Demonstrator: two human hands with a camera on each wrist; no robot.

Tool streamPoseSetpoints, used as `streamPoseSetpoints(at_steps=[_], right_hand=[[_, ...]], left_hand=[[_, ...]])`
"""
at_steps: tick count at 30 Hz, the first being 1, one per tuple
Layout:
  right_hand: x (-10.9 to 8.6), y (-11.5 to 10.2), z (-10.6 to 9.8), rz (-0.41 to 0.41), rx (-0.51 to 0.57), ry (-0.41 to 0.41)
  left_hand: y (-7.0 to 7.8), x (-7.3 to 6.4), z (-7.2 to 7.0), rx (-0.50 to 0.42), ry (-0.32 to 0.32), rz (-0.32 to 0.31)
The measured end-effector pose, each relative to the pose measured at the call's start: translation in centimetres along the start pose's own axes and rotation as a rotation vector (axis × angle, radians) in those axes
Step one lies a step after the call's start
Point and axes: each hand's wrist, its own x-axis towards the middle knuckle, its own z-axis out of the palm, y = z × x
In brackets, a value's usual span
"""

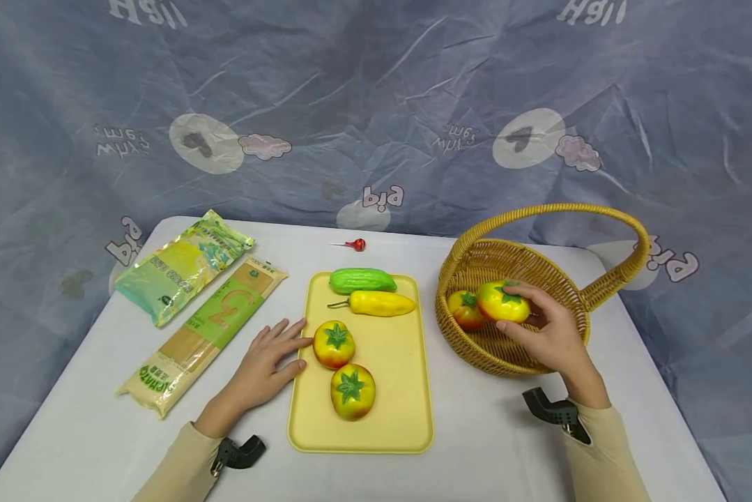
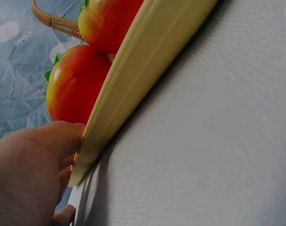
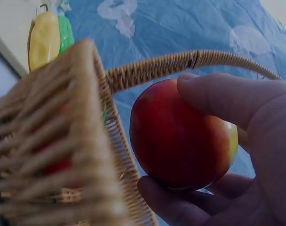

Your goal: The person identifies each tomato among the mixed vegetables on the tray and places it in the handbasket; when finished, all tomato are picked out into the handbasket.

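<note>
My right hand (image 1: pixel 554 331) grips a yellow-red tomato (image 1: pixel 500 301) between thumb and fingers over the wicker basket (image 1: pixel 476 355). In the right wrist view the tomato (image 3: pixel 175 136) shows its red underside, close to the basket rim. Another tomato (image 1: pixel 463 314) lies inside the basket on its left side. With fingers spread, my left hand (image 1: pixel 267 366) touches the left edge of the yellow tray (image 1: pixel 394 390). Two more tomatoes, an upper one (image 1: pixel 334 344) and a lower one (image 1: pixel 353 392), sit on the tray near that hand.
A yellow pepper (image 1: pixel 382 304) and a green bumpy gourd (image 1: pixel 363 281) lie at the tray's far end. Left of it are a noodle pack (image 1: pixel 212 328) and a green-yellow bag (image 1: pixel 184 268). Behind the tray lies a small red-handled pointed item (image 1: pixel 357 245). The basket's handle (image 1: pixel 551 209) arches high.
</note>
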Motion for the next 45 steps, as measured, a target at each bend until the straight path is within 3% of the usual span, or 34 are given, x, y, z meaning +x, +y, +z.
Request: streamPoseSetpoints(at_steps=[7, 15, 24, 34, 40, 45], right_hand=[[0.2, 1.4, -0.1, 0.055, -0.02, 0.015], [0.2, 2.6, -0.2, 0.204, -0.077, 0.046], [0.8, 2.7, -0.2, 0.263, -0.15, 0.048], [1.6, 2.9, -0.3, 0.326, -0.223, -0.037], [1.7, 3.3, -0.3, 0.407, -0.291, -0.138], [1.8, 3.5, -0.2, 0.455, -0.271, -0.204]], left_hand=[[0.0, 0.1, -0.1, -0.006, -0.004, 0.001], [-0.1, 0.1, -0.1, -0.007, -0.006, 0.0], [-0.1, 0.0, -0.1, -0.008, -0.003, -0.001], [-0.2, -0.1, -0.1, -0.004, 0.006, 0.003], [-0.1, -0.1, -0.1, -0.009, 0.002, 0.006], [-0.1, 0.0, -0.2, -0.01, -0.004, 0.002]])
